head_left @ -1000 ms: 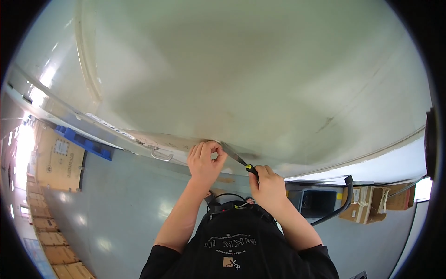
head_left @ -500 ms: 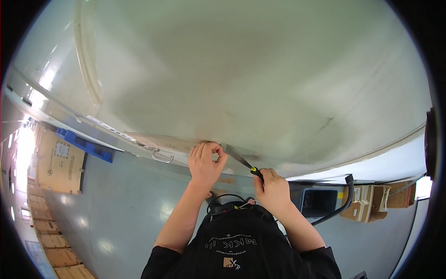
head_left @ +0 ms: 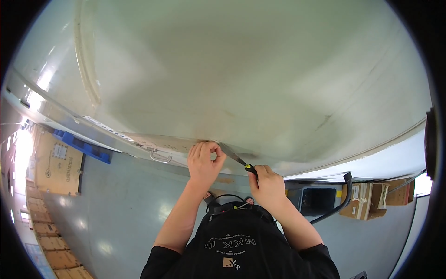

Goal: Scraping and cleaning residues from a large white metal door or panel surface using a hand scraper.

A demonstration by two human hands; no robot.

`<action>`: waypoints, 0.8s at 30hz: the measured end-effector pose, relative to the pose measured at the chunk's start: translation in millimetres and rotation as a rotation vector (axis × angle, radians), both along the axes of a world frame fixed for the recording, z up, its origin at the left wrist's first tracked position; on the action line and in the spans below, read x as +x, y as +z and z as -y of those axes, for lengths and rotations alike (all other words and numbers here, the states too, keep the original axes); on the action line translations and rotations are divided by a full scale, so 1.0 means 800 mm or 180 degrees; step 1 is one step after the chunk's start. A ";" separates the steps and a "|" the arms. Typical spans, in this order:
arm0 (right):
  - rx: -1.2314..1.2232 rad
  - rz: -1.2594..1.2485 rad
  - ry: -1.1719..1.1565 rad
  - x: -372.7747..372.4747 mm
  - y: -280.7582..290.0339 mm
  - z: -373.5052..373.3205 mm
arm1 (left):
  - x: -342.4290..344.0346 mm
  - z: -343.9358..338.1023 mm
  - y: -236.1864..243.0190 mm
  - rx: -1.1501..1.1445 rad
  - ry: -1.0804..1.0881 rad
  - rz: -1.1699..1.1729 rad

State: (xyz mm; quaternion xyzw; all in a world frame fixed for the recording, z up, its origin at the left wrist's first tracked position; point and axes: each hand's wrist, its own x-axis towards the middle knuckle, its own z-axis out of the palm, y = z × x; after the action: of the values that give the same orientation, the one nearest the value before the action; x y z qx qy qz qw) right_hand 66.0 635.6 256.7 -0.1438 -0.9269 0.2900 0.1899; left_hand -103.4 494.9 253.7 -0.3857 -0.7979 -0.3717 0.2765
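Observation:
A large pale glossy panel (head_left: 223, 83) fills the upper view, with faint smudges on it. At its near edge my right hand (head_left: 268, 186) is closed round the black-and-yellow handle of a scraper (head_left: 233, 155). The scraper's flat metal blade points up and left along the panel, its tip beside the fingers of my left hand (head_left: 203, 160). That left hand is pinched, thumb against forefinger, at the panel's edge. Whatever lies between those fingertips is too small and hidden to make out.
A curved metal handle (head_left: 160, 157) sits on the edge, left of my hands. Beyond it are a blue pallet (head_left: 83, 146) and a large brown crate (head_left: 59, 162). At right stand a dark bin (head_left: 317, 202), a black bent bar (head_left: 346, 195) and open cardboard boxes (head_left: 367, 202).
My right hand has moved the scraper a little left and up, so its blade tip now lies closer to the left fingertips. The left hand stays nearly in place, still pinched.

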 end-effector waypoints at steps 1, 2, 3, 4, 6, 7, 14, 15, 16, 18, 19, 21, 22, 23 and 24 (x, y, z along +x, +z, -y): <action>0.0000 0.0003 -0.0004 0.002 -0.001 0.000 | 0.000 0.001 0.000 0.0000 -0.0004 0.0003; -0.0032 0.0014 -0.0026 0.005 -0.003 0.000 | 0.000 0.001 0.001 -0.0006 -0.0041 0.0005; -0.0061 0.0020 -0.0041 0.007 -0.005 -0.001 | -0.001 0.002 0.001 -0.0009 -0.0070 0.0003; -0.0059 0.0019 -0.0039 0.009 -0.007 -0.002 | -0.002 0.002 0.000 -0.0007 -0.0068 0.0001; -0.0054 0.0081 -0.0098 0.013 -0.010 -0.002 | -0.003 0.002 -0.002 -0.0018 -0.0035 -0.0055; -0.0054 0.0083 -0.0105 0.010 -0.009 -0.001 | -0.003 0.002 -0.003 -0.0018 -0.0041 -0.0053; -0.0069 0.0015 -0.0109 0.009 -0.006 0.003 | -0.007 0.005 -0.002 -0.0023 -0.0149 -0.0023; -0.0072 0.0049 -0.0139 0.012 -0.007 0.002 | -0.006 0.006 -0.003 -0.0042 -0.0174 -0.0008; -0.0073 0.0053 -0.0139 0.010 -0.007 0.003 | -0.007 0.006 -0.004 -0.0043 -0.0174 -0.0004; -0.0110 -0.0058 -0.0119 0.006 -0.003 0.005 | -0.008 0.006 -0.006 -0.0053 -0.0162 -0.0111; -0.0105 -0.0059 -0.0130 0.005 -0.002 0.006 | -0.006 0.005 -0.005 -0.0048 -0.0174 -0.0112; -0.0127 -0.0019 -0.0129 0.003 -0.003 0.008 | -0.001 0.003 -0.002 0.0161 -0.0110 -0.0009; -0.0128 -0.0021 -0.0125 0.004 -0.005 0.008 | -0.001 0.004 -0.004 0.0160 -0.0106 -0.0011; -0.0115 -0.0042 -0.0137 0.007 -0.007 0.006 | -0.001 0.004 -0.005 0.0141 -0.0114 -0.0041; -0.0102 -0.0060 -0.0150 0.010 -0.009 0.005 | 0.000 0.004 -0.007 0.0122 -0.0121 -0.0068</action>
State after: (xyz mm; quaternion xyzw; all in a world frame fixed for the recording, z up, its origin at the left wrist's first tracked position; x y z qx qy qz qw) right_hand 74.3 631.6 249.7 -0.1658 -0.9167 0.3016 0.2031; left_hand -103.2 491.7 248.5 -0.3995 -0.7801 -0.3879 0.2853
